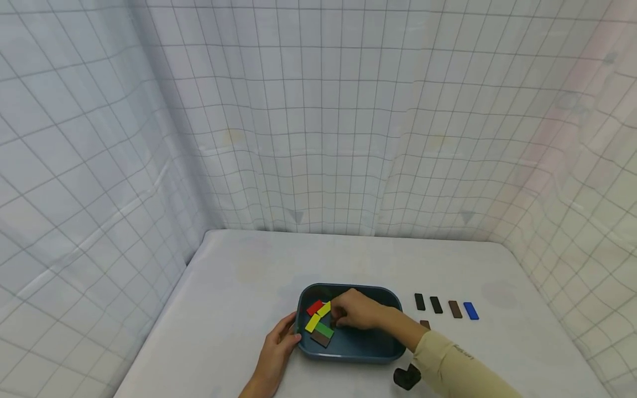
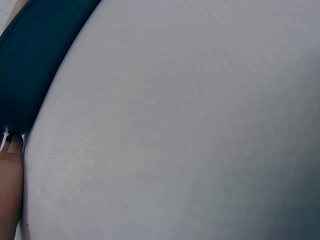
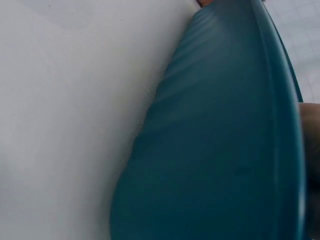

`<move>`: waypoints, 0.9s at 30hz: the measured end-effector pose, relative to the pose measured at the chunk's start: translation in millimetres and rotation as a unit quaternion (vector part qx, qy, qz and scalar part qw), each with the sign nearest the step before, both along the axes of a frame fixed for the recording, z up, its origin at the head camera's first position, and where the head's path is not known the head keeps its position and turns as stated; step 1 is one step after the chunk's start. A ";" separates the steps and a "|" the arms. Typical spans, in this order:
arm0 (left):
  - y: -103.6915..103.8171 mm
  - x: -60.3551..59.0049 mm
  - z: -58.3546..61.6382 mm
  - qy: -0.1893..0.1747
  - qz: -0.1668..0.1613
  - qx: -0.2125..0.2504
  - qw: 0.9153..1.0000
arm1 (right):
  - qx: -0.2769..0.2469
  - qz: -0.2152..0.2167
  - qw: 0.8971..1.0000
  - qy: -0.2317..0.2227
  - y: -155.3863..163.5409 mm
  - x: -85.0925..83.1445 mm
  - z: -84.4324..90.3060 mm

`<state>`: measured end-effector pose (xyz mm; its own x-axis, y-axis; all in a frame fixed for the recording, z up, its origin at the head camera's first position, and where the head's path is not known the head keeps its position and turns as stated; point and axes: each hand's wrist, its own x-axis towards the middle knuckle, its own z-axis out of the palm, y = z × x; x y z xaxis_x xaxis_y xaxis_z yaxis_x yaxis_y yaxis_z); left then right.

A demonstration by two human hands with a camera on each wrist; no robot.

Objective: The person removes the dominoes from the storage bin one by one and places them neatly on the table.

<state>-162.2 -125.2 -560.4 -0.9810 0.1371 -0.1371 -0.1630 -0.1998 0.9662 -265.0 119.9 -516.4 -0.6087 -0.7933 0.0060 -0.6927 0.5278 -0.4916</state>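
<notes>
A dark blue-green tray (image 1: 358, 356) stands on the white table. My left hand (image 1: 276, 345) holds its left end, thumb at the rim and fingers along the outer wall. My right hand (image 1: 355, 308) reaches into the tray with curled fingers pointing down; its fingertips are largely hidden, so I cannot tell what they pinch. Against them lies a yellow block (image 1: 324, 309). Beside it are a red block (image 1: 314, 307), a second yellow block (image 1: 312, 323), a green block (image 1: 324, 330) and a brown block (image 1: 320, 338). Both wrist views mostly show the tray's outer wall (image 3: 215, 130) and the table.
Right of the tray, two black blocks (image 1: 420, 302), a brown block (image 1: 455, 309) and a blue block (image 1: 470, 310) form a row. Another brown block (image 1: 424, 324) is partly hidden by my right arm. A black object (image 1: 407, 377) shows by the sleeve. Gridded white curtains (image 1: 328, 138) surround the table.
</notes>
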 end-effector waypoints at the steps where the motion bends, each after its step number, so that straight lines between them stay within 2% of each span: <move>1: -0.3 -0.1 -0.8 0.001 0.001 -0.001 1.000 | -0.007 -0.003 1.000 -0.009 0.8 -0.3 0.1; 12: -0.2 -0.8 -1.7 -0.006 0.003 -0.003 1.000 | -0.055 -0.026 0.995 -0.077 10.2 -3.0 8.4; 27: 0.0 -1.5 -0.8 -0.011 0.001 -0.011 1.000 | -0.078 -0.066 0.991 -0.087 31.6 1.9 22.1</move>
<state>-163.6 -125.2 -561.2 -0.9782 0.1313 -0.1608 -0.1831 -0.1799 0.9665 -263.1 151.5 -494.2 -0.7100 -0.7042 0.0073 -0.5195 0.5167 -0.6805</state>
